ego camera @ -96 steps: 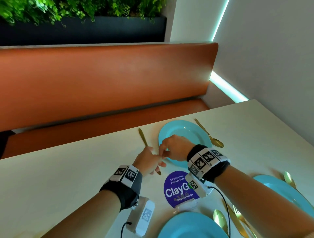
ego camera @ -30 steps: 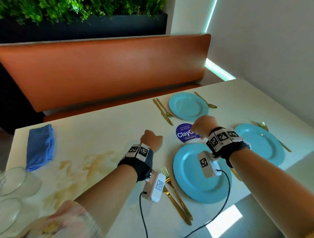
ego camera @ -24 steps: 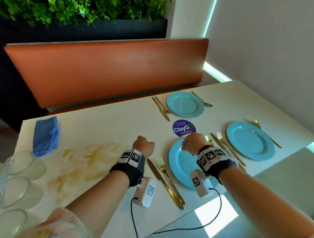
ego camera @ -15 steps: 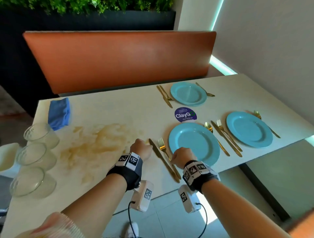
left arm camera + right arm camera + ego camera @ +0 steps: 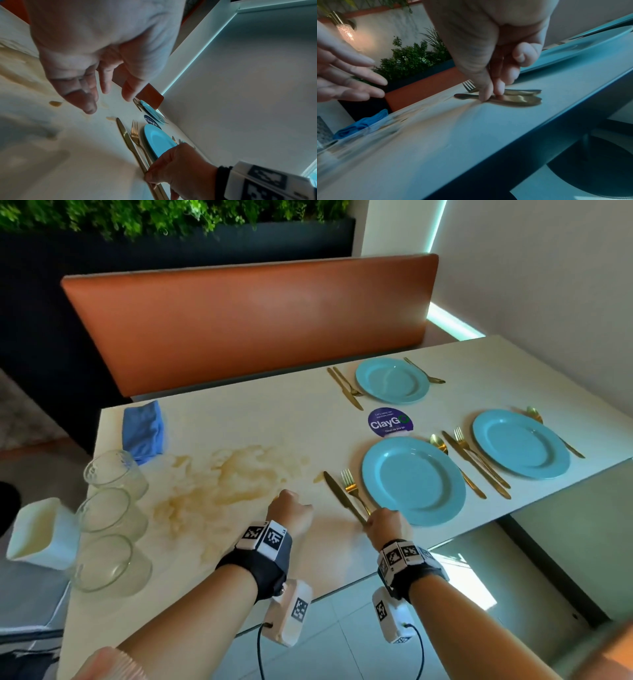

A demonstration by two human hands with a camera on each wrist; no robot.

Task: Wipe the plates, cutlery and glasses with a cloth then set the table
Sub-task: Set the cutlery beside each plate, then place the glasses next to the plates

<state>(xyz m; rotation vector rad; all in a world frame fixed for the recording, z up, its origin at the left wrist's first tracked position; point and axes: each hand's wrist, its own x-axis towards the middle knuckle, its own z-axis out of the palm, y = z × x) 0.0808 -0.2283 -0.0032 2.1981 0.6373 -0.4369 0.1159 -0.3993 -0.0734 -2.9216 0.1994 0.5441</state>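
Observation:
My right hand (image 5: 382, 525) pinches the handle of a gold knife (image 5: 337, 498) that lies flat on the table beside a gold fork (image 5: 352, 494), left of the near blue plate (image 5: 414, 481). In the right wrist view, thumb and forefinger of the right hand (image 5: 489, 96) meet on the knife (image 5: 518, 100) near the table edge. My left hand (image 5: 291, 510) hovers left of the knife; in the left wrist view the left hand (image 5: 109, 100) has relaxed fingers and holds nothing. A folded blue cloth (image 5: 144, 429) lies at the far left. Three glasses (image 5: 109, 511) stand along the left edge.
Two more blue plates (image 5: 392, 380) (image 5: 520, 443) sit with gold cutlery beside them. A purple round sticker (image 5: 390, 422) is between the plates. A brownish stain (image 5: 233, 477) spreads over the table's middle. A white container (image 5: 41, 532) stands off the left edge, an orange bench (image 5: 253, 320) behind.
Both hands drew back from the far plate to the near setting as the view pulled away. The right hand came down onto the knife handle; the left hand settled beside it.

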